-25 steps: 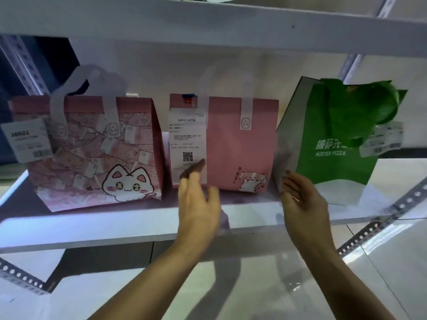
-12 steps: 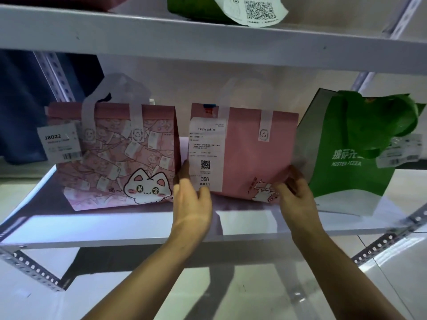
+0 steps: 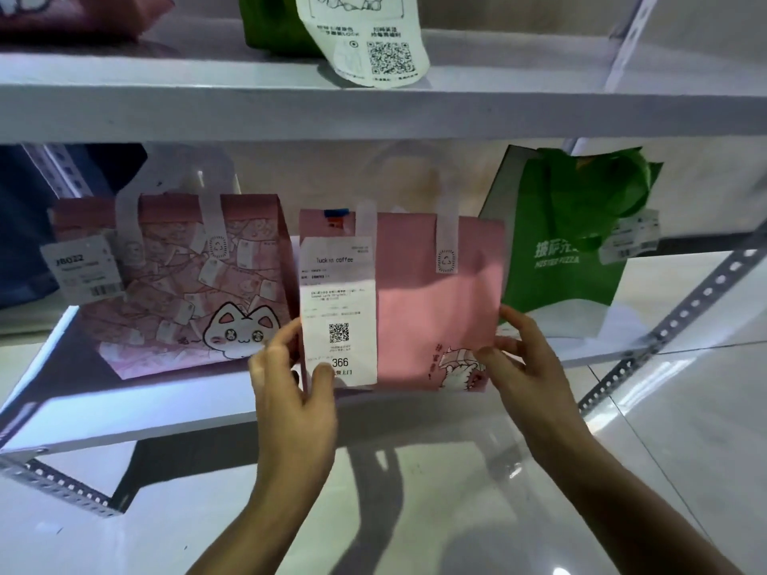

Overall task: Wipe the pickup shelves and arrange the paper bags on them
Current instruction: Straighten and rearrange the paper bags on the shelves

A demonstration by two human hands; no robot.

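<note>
A plain pink paper bag (image 3: 431, 309) with a long white receipt stands in the middle of the white lower shelf (image 3: 166, 404). My left hand (image 3: 290, 379) grips its lower left corner, thumb on the receipt. My right hand (image 3: 523, 359) holds its lower right edge. To its left stands a pink cat-print bag (image 3: 182, 284) with a tag. A green pizza bag (image 3: 568, 242) stands at the right, its top crumpled.
The upper shelf (image 3: 373, 105) runs across the top, carrying a green bag (image 3: 274, 22) with a hanging receipt and a dark red bag (image 3: 83, 14). Perforated metal uprights stand at the left and right. Glossy white floor tiles lie below.
Both hands have closed in on the plain pink bag and now grip its two lower corners. The view has tilted up, showing more of the upper shelf.
</note>
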